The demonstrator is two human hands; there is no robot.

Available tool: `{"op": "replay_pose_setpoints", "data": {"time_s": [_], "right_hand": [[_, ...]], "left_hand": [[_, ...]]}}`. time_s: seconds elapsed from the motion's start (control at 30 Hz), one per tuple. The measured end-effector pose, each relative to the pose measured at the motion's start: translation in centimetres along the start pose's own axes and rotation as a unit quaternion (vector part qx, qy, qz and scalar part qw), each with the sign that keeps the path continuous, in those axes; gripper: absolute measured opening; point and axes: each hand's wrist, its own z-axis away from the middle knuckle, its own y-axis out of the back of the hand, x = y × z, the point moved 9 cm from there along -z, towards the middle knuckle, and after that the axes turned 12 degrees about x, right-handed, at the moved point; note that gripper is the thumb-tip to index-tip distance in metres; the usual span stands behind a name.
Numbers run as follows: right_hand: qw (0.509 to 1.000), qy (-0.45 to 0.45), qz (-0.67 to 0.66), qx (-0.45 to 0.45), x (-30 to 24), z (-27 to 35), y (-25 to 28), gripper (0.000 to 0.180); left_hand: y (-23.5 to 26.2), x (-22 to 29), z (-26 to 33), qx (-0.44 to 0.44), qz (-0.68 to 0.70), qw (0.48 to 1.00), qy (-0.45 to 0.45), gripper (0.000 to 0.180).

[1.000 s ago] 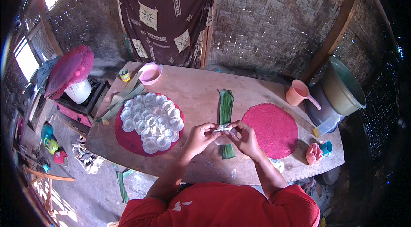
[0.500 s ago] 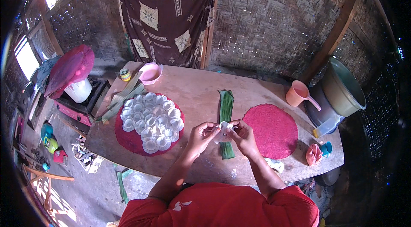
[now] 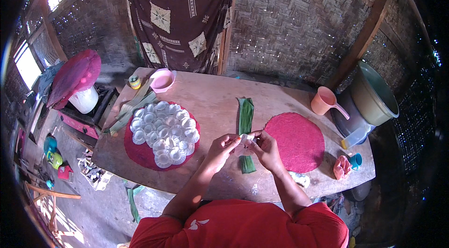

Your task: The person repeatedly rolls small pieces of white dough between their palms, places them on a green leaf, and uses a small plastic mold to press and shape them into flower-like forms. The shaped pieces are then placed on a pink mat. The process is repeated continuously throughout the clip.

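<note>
My left hand (image 3: 222,148) and my right hand (image 3: 264,148) meet over the wooden table (image 3: 210,103), both pinching one small white piece (image 3: 246,138) between the fingertips. Under the hands lies a folded green leaf strip (image 3: 245,117), running away from me. To the left, a round red tray (image 3: 135,149) carries several white pleated cups (image 3: 163,131). A second round red tray (image 3: 295,140), bare, lies just right of my right hand.
A pink bowl (image 3: 162,79) and a small jar (image 3: 134,81) stand at the table's far left, with more leaf strips (image 3: 131,107). A pink scoop (image 3: 326,101), a large pot (image 3: 372,93), a bottle (image 3: 356,136) and a pink cloth (image 3: 342,167) are on the right. A patterned cloth (image 3: 177,19) hangs behind.
Both hands stayed together over the leaf, working the white piece; it looks more gathered between the fingertips now. Nothing else on the table moved.
</note>
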Motion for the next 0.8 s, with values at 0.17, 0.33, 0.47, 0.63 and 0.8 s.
{"op": "replay_pose_setpoints", "data": {"time_s": [0.17, 0.33, 0.47, 0.63, 0.8], "right_hand": [[0.999, 0.047, 0.005, 0.011, -0.8, -0.3, 0.2, 0.021], [1.0, 0.024, 0.014, -0.01, -0.6, -0.2, -0.2, 0.022], [1.0, -0.001, 0.01, 0.0, -0.5, -0.3, 0.2, 0.018], [0.999, -0.023, 0.043, 0.022, -0.3, -0.6, 1.1, 0.017], [0.998, -0.027, 0.051, 0.026, 0.3, -1.3, 2.9, 0.018]], "left_hand": [[-0.3, -0.2, 0.0, -0.026, 0.008, 1.0, 0.0, 0.02], [-0.5, -0.3, 0.2, -0.027, 0.016, 0.999, 0.012, 0.017], [-0.5, -0.8, -0.2, -0.026, 0.044, 0.999, 0.005, 0.03], [-0.5, -1.9, -0.9, -0.027, 0.106, 0.994, 0.031, 0.057], [-0.8, -3.0, -1.0, -0.003, 0.11, 0.993, 0.044, 0.066]]}}
